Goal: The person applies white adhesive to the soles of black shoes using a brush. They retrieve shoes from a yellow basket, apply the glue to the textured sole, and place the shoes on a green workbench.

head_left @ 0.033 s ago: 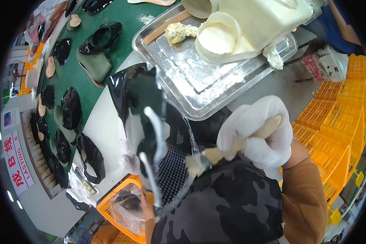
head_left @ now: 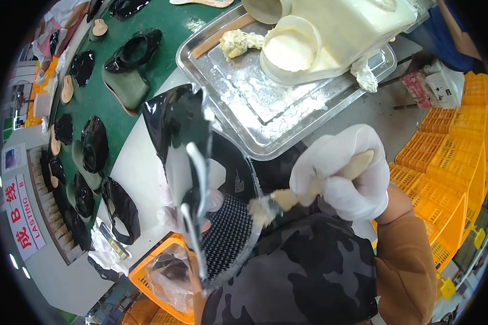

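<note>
A glossy black shoe upper (head_left: pixel 171 122) with a dark dotted lining (head_left: pixel 230 230) is held up in front of my lap. My left hand (head_left: pixel 171 218), in a white glove, grips it; the upper hides part of the hand, but gloved fingertips show inside it. My right hand (head_left: pixel 344 173), gloved in white as well, is wrapped round the wooden handle of a brush (head_left: pixel 283 200). The brush's pale bristles lie at the lining's right edge; whether they touch it I cannot tell. White streaks, perhaps glue, run along the upper's near edge.
Ahead, a metal tray (head_left: pixel 238 108) carries a cream container (head_left: pixel 336 32) with a white-filled round opening. Black uppers and shoes (head_left: pixel 133 51) stand on the green table (head_left: pixel 165 67) at left. An orange basket (head_left: pixel 141 273) sits below left; yellow crates (head_left: pixel 436 179) are stacked at right.
The upper has turned slightly and its near edge has shifted left, so more of my left fingers show inside. The brush has moved very slightly.
</note>
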Motion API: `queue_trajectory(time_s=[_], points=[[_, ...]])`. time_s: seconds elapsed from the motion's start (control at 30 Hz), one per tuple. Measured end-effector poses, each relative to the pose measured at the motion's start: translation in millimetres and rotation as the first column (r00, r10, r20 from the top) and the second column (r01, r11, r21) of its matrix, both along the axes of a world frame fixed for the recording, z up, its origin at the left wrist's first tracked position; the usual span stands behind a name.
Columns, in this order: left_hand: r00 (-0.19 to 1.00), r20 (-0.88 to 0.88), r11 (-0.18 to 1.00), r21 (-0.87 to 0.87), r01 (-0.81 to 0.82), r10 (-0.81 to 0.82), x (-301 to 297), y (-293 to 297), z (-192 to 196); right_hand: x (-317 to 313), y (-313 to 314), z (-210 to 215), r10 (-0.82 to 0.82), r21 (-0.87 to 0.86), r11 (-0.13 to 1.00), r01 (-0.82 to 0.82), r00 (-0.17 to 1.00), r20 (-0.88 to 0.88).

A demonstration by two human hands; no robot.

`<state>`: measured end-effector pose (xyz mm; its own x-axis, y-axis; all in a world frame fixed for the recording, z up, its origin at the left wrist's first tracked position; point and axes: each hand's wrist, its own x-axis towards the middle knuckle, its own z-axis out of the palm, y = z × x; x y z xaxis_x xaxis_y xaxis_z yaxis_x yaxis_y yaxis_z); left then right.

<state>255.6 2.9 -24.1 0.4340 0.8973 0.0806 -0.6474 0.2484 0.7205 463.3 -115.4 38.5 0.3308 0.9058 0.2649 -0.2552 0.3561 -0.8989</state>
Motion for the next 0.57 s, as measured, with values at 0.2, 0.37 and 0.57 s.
queue_trajectory(time_s=[0.2,0.37,0.57], points=[[0.993,0.010,0.989,0.090,0.120,-0.121,-12.9,11.7,-12.4,6.3,13.8,-10.9,-0.155,0.038,0.988,0.151,0.929,0.337],[0.502,-0.345,0.378,0.925,0.039,0.793,-12.1,22.8,-20.3,17.9,26.1,4.2,-0.287,0.122,0.956,0.268,0.941,0.179],[0.688,-0.445,0.553,0.830,0.077,0.573,-22.5,52.4,-2.7,81.0,47.0,41.9,-0.395,0.184,0.919,0.349,0.816,0.423]])
